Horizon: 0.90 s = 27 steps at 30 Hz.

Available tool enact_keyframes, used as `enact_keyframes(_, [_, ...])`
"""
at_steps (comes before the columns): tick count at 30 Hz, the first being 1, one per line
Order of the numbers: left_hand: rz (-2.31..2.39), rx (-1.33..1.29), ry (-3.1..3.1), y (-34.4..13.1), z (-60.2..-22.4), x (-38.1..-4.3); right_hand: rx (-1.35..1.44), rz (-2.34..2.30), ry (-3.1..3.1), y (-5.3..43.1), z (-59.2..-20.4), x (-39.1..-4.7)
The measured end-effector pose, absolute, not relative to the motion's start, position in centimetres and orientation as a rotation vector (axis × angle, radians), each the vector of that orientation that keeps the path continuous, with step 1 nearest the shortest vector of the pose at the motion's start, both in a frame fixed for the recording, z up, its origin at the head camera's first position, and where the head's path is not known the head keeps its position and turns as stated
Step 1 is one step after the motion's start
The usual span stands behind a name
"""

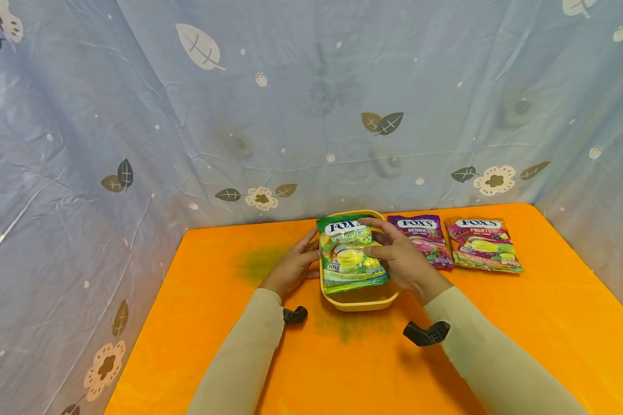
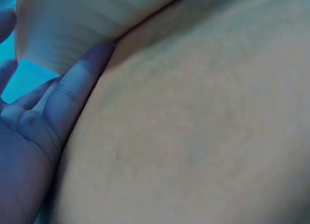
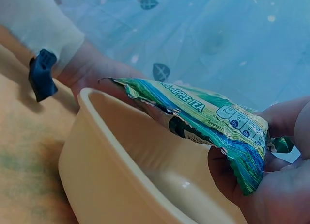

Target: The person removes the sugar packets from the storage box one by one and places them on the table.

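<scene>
A green Fox's Spring Tea candy bag [image 1: 350,256] lies tilted over the yellow plastic basket [image 1: 366,306], covering most of its opening. My right hand [image 1: 402,259] grips the bag by its right side; the right wrist view shows the crimped edge of the candy bag [image 3: 203,117] between thumb and fingers, above the rim. On the other side, my left hand [image 1: 293,265] rests against the basket's left wall, its fingertips right at the rim and the bag's edge. In the left wrist view, a straight finger [image 2: 72,93] lies along the outer basket wall [image 2: 92,25].
Right of the basket lie a purple Fox's Berries bag [image 1: 420,239] and a red-orange Fox's Fruits bag [image 1: 483,245]. The orange tabletop [image 1: 207,323] ends at a pale blue patterned curtain [image 1: 311,115] behind and at the sides.
</scene>
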<state>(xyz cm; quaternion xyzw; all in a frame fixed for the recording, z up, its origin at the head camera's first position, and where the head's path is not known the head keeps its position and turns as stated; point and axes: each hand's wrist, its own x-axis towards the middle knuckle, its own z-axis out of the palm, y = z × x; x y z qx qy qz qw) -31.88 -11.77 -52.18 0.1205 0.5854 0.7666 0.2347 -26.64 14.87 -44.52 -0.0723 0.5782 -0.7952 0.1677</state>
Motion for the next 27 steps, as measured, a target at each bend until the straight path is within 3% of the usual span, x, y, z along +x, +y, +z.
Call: enact_keyframes(27, [2.069,0.341,1.629,-11.8,-52.0,-31.6,-0.229,-2.401,1.571,19.9,-43.3,-25.8])
